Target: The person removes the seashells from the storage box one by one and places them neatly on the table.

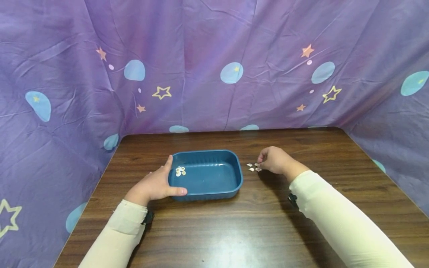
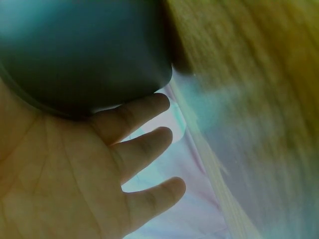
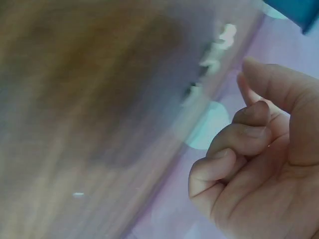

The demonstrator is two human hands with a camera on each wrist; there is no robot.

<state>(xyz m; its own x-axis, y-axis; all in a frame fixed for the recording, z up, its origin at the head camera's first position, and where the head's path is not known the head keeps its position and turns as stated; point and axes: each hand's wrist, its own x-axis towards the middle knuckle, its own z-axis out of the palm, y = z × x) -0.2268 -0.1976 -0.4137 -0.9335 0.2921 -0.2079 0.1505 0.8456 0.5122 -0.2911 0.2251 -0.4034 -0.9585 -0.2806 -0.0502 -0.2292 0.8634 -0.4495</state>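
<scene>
A blue rectangular bin (image 1: pixel 206 195) stands on the table, with several small pale shell-like pieces (image 1: pixel 180 171) inside near its left end. The left hand (image 1: pixel 157 184) rests against that end, its thumb over the near rim and its fingers at the far-left corner; the left wrist view shows straight, spread fingers (image 2: pixel 144 154) beside the dark bin (image 2: pixel 84 55). Right of the bin, more pale pieces (image 1: pixel 251 169) lie on the wood. At them is the right hand (image 1: pixel 276 160). In the right wrist view, its outer fingers (image 3: pixel 239 142) curl inward; whether thumb and index finger pinch a piece is unclear.
The brown wooden table (image 1: pixel 214 230) extends around the bin. Purple cloth (image 1: pixel 201 104) with stars and blue shapes hangs behind the table and along both sides. A tiny pale speck (image 3: pixel 78 194) lies on the wood in the right wrist view.
</scene>
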